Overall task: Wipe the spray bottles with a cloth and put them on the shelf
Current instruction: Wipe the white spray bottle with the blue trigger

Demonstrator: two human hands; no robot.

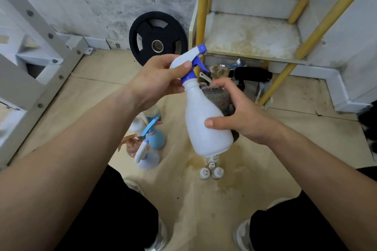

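A white spray bottle (pixel 206 120) with a blue trigger and collar hangs tilted in front of me above the floor. My left hand (pixel 157 79) grips its white spray head, thumb on top. My right hand (pixel 238 112) wraps a grey cloth (pixel 217 98) against the far side of the bottle's body, thumb pressed on the near side. The shelf (pixel 251 34), stained white with yellow posts, stands just behind the bottle. On the floor below my left arm stand other spray bottles: a light blue one (pixel 155 138), an orange clear one (pixel 131 146) and a pale lilac one (pixel 148 159).
Several small white bottles (pixel 211 170) stand on the stained floor under the held bottle. A black weight plate (pixel 157 36) leans on the wall. A white metal frame (pixel 40 47) fills the left. Clutter (pixel 244 75) lies under the shelf. My shoes show at the bottom.
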